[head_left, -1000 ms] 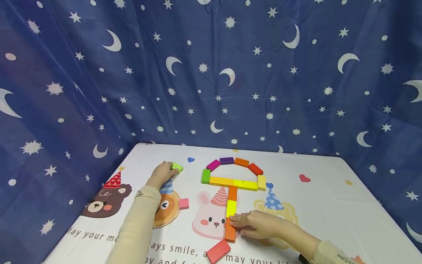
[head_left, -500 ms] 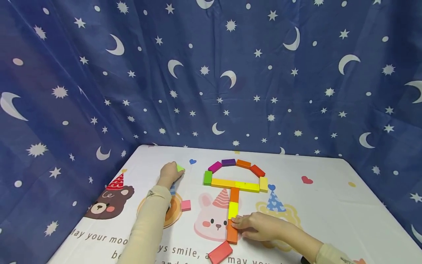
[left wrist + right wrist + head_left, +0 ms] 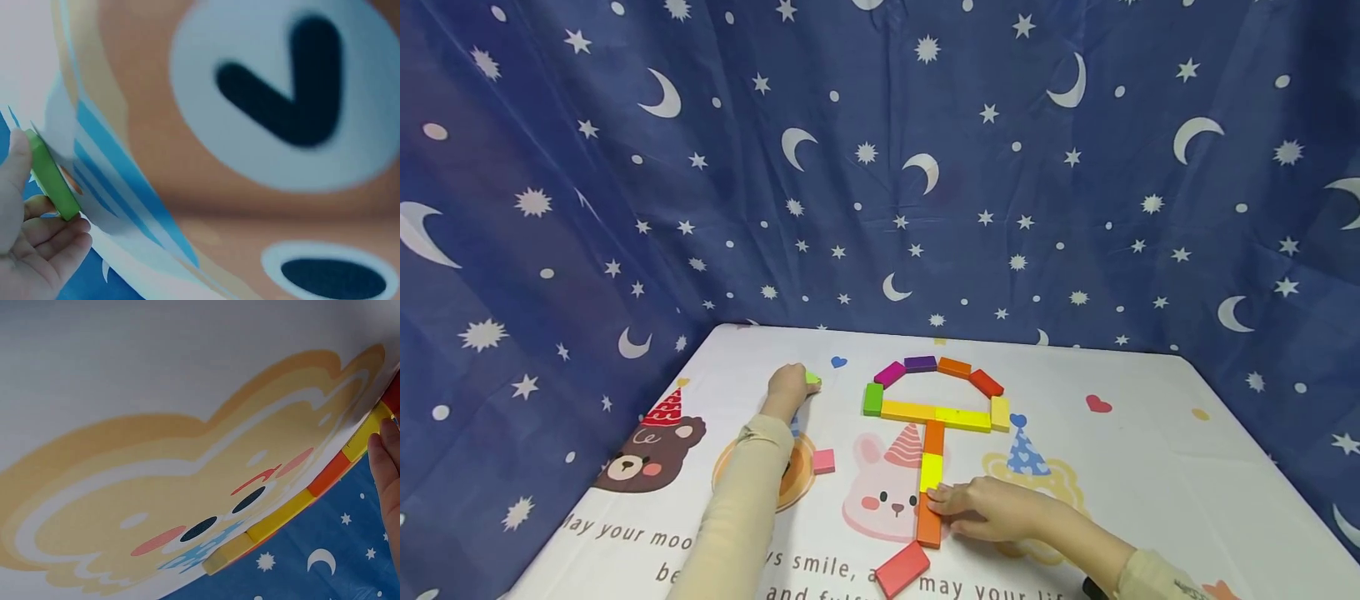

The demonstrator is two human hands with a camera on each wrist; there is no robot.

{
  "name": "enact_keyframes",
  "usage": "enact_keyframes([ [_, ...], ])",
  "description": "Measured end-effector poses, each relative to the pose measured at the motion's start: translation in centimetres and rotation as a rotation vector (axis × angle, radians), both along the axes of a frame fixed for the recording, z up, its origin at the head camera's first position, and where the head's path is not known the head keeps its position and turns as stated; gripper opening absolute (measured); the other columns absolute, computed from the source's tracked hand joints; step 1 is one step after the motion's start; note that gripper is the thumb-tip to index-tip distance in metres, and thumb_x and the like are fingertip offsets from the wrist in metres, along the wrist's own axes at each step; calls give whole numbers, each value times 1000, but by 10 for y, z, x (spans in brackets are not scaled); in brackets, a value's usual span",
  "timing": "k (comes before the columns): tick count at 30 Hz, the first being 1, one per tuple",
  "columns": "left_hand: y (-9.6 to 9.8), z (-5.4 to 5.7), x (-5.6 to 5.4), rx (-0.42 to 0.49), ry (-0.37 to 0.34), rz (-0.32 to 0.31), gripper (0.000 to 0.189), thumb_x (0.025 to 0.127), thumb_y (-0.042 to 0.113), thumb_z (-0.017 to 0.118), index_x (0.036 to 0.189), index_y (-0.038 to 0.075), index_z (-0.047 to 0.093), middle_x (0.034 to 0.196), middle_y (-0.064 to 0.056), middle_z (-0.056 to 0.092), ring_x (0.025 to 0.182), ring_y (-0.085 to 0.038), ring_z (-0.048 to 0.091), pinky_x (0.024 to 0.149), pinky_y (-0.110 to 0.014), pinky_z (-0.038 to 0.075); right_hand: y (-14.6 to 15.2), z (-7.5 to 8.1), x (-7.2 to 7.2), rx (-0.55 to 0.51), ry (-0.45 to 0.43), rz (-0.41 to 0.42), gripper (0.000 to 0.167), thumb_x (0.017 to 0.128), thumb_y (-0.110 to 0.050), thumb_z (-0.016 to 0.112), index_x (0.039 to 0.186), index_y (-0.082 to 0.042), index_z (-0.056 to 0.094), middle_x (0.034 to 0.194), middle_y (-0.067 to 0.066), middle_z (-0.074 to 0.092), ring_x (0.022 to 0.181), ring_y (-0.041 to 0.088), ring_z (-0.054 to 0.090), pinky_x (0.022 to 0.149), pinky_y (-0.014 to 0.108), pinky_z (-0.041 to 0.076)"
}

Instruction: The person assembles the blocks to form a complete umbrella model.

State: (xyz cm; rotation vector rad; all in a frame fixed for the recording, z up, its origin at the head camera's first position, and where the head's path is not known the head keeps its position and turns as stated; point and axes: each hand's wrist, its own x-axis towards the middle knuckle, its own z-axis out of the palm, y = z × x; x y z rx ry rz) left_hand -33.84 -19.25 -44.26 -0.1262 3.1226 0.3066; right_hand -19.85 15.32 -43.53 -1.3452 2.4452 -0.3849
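At the back left of the table, my left hand [image 3: 787,387] pinches a lime green block [image 3: 55,178] between thumb and fingers; the head view shows only its right end. My right hand [image 3: 992,508] rests its fingertips on the lowest orange block [image 3: 928,529] of an upright column, close to the yellow block [image 3: 931,471] above it. Another orange block [image 3: 934,437] tops that column, under a level bar of a yellow-orange block [image 3: 908,411] and a yellow block [image 3: 962,419]. A red block [image 3: 902,569] lies slanted at the column's foot.
Over the bar curves an arch of green [image 3: 873,399], magenta [image 3: 890,374], purple [image 3: 921,364], orange [image 3: 954,367], red [image 3: 987,383] and pale yellow [image 3: 1000,413] blocks. A pink block [image 3: 823,461] lies apart, right of my left forearm. Blue star-patterned curtains [image 3: 880,167] border the table.
My left hand has shifted slightly right and turned, so it now covers more of the lime green block. The right hand and the laid blocks keep their places.
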Motion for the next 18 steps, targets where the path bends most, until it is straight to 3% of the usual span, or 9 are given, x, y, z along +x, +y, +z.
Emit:
enact_keyframes([
  [6, 2, 5, 2, 37, 10, 20, 43, 88, 34, 65, 105, -6, 62, 101, -21, 67, 89, -29, 63, 79, -43, 52, 0, 1, -1, 5, 8, -10, 39, 92, -22, 60, 130, -16, 58, 132, -2, 58, 126, 16, 52, 102, 34, 45],
  [10, 1, 3, 5, 58, 18, 36, 39, 87, 30, 66, 101, -6, 62, 96, -19, 67, 80, -25, 60, 74, -40, 51, -1, 1, 0, 5, 12, -10, 39, 92, -22, 60, 131, -17, 58, 133, -3, 57, 126, 15, 52, 102, 34, 45],
  [18, -3, -1, 9, 97, 38, 2, 37, 86, 27, 67, 101, -7, 62, 89, -16, 65, 72, -22, 54, 72, -38, 49, -3, 3, 1, 13, -19, -34, 39, 92, -21, 60, 131, -18, 57, 134, -5, 55, 128, 14, 50, 102, 33, 45],
])
